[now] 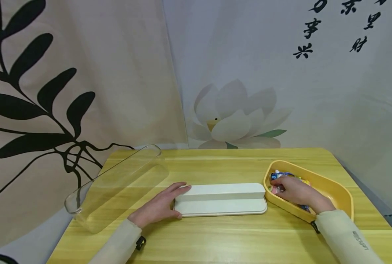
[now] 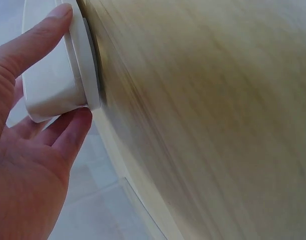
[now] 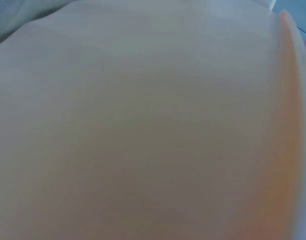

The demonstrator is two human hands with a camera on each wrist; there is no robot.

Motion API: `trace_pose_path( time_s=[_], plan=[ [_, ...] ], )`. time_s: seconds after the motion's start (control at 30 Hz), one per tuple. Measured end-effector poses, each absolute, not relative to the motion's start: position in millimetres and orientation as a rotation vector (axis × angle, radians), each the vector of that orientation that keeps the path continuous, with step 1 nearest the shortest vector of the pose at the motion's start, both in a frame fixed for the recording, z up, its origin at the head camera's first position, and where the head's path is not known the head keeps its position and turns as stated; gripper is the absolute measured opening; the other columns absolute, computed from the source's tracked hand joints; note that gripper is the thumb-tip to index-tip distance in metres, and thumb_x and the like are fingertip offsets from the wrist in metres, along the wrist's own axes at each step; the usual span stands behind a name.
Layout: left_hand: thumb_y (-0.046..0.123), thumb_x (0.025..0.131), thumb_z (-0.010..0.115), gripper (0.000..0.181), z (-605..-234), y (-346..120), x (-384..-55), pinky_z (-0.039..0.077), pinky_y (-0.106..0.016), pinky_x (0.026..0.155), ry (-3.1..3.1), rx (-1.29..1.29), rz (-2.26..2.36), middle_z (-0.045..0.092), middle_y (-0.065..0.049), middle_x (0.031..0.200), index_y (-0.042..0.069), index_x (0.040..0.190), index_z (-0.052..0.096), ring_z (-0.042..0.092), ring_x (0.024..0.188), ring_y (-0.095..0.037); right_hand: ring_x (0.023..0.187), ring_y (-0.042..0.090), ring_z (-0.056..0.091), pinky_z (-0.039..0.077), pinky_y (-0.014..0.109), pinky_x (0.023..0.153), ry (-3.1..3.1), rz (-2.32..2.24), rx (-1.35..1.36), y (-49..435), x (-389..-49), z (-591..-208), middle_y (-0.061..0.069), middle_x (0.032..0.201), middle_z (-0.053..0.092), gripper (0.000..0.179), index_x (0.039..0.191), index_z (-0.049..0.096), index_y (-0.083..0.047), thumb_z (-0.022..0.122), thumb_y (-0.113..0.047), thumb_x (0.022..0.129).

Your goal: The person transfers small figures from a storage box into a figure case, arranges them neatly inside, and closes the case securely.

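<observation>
A white stepped base (image 1: 220,200), long and with rounded ends, lies on the table. My left hand (image 1: 163,204) grips its left end, thumb along the near side and fingers round the far side; the left wrist view shows the same hold on the base (image 2: 52,75). On the right, my right hand (image 1: 296,190) reaches into a yellow tray (image 1: 343,194), its fingers bent down among small colourful figures (image 1: 305,181). A pink piece (image 1: 274,190) shows beside the fingertips; whether they pinch it is hidden. The right wrist view is mostly a blur, with the tray's orange edge (image 3: 285,125).
A clear plastic cover (image 1: 123,190) lies slantwise at the table's left and juts past its edge. The yellow tray touches or nearly touches the base's right end. Behind the wooden table (image 1: 216,240) hangs a printed curtain (image 1: 133,73).
</observation>
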State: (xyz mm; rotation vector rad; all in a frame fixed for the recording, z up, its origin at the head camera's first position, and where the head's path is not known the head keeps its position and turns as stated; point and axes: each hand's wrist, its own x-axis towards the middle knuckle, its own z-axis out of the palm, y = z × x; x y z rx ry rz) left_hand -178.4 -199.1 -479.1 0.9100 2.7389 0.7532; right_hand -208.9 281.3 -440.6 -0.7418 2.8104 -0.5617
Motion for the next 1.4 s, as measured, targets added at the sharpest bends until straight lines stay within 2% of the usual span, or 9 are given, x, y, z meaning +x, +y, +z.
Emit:
trace_pose_path(
  time_s=[0.1,0.27,0.33,0.63,0.83,1.03,1.1,1.27,1.4],
  plan=[
    [0.021,0.082,0.09,0.097,-478.6,-199.1,-177.9,0.049,-0.047,0.111,2.737,0.901,0.749,0.032,-0.006,0.166,0.022,0.162,0.036,0.045,0.143,-0.031,0.097,0.031,0.066,0.058,0.05,0.085,2.831,-0.538,-0.782,280.9,-209.0,-441.1,0.013,0.108,0.072,0.021,0.113,0.073,0.004,0.069,-0.011,0.098],
    [0.021,0.083,0.089,0.096,-478.6,-198.1,-177.9,0.049,-0.046,0.111,2.741,0.896,0.731,0.031,-0.005,0.167,0.023,0.163,0.036,0.045,0.143,-0.029,0.081,0.017,0.057,0.051,0.037,0.071,2.831,-0.526,-0.821,281.5,-210.2,-443.1,0.0,0.092,0.067,0.006,0.1,0.072,-0.004,0.069,-0.009,0.098],
    [0.021,0.083,0.089,0.096,-479.2,-198.0,-178.3,0.049,-0.046,0.111,2.744,0.899,0.729,0.031,-0.004,0.167,0.024,0.163,0.035,0.046,0.143,-0.028,0.08,0.014,0.056,0.051,0.034,0.07,2.827,-0.536,-0.805,282.3,-209.9,-443.5,-0.004,0.091,0.066,0.006,0.101,0.072,-0.004,0.069,-0.007,0.097],
    [0.021,0.083,0.089,0.096,-482.2,-197.8,-177.6,0.049,-0.046,0.111,2.746,0.906,0.741,0.034,-0.006,0.165,0.023,0.163,0.036,0.047,0.141,-0.029,0.084,0.009,0.06,0.056,0.032,0.074,2.833,-0.561,-0.753,290.1,-207.1,-448.6,-0.004,0.096,0.07,0.015,0.11,0.071,-0.001,0.071,-0.008,0.096],
    [0.022,0.083,0.089,0.096,-482.0,-197.2,-178.9,0.049,-0.047,0.112,2.731,0.909,0.752,0.033,-0.006,0.166,0.024,0.163,0.035,0.046,0.142,-0.03,0.074,0.011,0.052,0.046,0.026,0.061,2.831,-0.663,-0.599,298.1,-198.3,-438.1,-0.001,0.092,0.06,0.03,0.119,0.072,0.002,0.076,-0.014,0.094],
    [0.022,0.083,0.089,0.096,-478.7,-197.5,-180.6,0.048,-0.047,0.113,2.733,0.903,0.757,0.033,-0.006,0.166,0.023,0.163,0.036,0.044,0.144,-0.03,0.066,0.012,0.05,0.041,0.025,0.054,2.9,-0.762,-0.454,304.0,-187.3,-418.7,0.001,0.086,0.055,0.042,0.12,0.071,0.003,0.078,-0.03,0.095],
    [0.022,0.083,0.089,0.096,-479.0,-198.2,-180.2,0.047,-0.048,0.113,2.73,0.898,0.759,0.031,-0.006,0.167,0.023,0.163,0.036,0.043,0.145,-0.031,0.07,0.014,0.051,0.042,0.026,0.055,2.96,-0.767,-0.439,305.4,-183.1,-413.0,0.001,0.086,0.058,0.049,0.121,0.07,0.004,0.078,-0.036,0.094],
    [0.022,0.083,0.089,0.097,-480.9,-200.4,-178.0,0.047,-0.049,0.113,2.729,0.909,0.762,0.023,-0.008,0.171,0.023,0.163,0.034,0.039,0.148,-0.034,0.091,0.025,0.068,0.056,0.032,0.07,3.064,-0.781,-0.375,303.7,-171.8,-401.4,0.002,0.097,0.069,0.055,0.125,0.069,0.002,0.076,-0.044,0.094],
    [0.02,0.084,0.088,0.097,-481.3,-201.4,-177.0,0.051,-0.046,0.11,2.719,0.943,0.791,0.014,-0.009,0.174,0.021,0.164,0.033,0.036,0.15,-0.034,0.104,0.035,0.071,0.06,0.036,0.076,3.07,-0.863,-0.324,297.4,-163.8,-395.2,0.007,0.105,0.072,0.056,0.127,0.068,-0.001,0.076,-0.046,0.094]
  ],
)
